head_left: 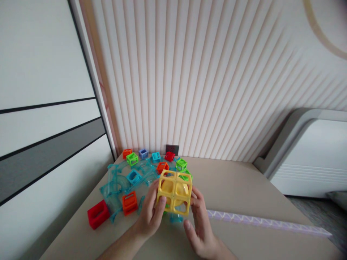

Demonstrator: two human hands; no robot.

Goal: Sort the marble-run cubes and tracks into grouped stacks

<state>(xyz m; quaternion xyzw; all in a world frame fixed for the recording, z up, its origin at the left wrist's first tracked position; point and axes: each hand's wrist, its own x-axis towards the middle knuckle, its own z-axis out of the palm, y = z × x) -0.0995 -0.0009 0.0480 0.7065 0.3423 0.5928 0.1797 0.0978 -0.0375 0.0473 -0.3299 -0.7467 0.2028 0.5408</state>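
Observation:
A yellow openwork toy block (174, 193), made of joined cube frames with a rounded part inside, is held up above the table. My left hand (151, 209) grips its left side, thumb across the lower front. At its right side is my right hand (200, 224), fingers against the block and thumb held apart below. Behind and to the left lie loose pieces: an orange cube frame (129, 203), a red block (98, 214), a light-blue cube frame (134, 176) and clear teal track pieces (115, 184). The block partly hides some green and teal pieces.
Several more cube frames, such as a green one (132, 159), sit toward the back of the table (225, 180). A small dark box (172, 149) stands by the ribbed wall (173, 79). A long lilac strip (268, 222) lies on the right.

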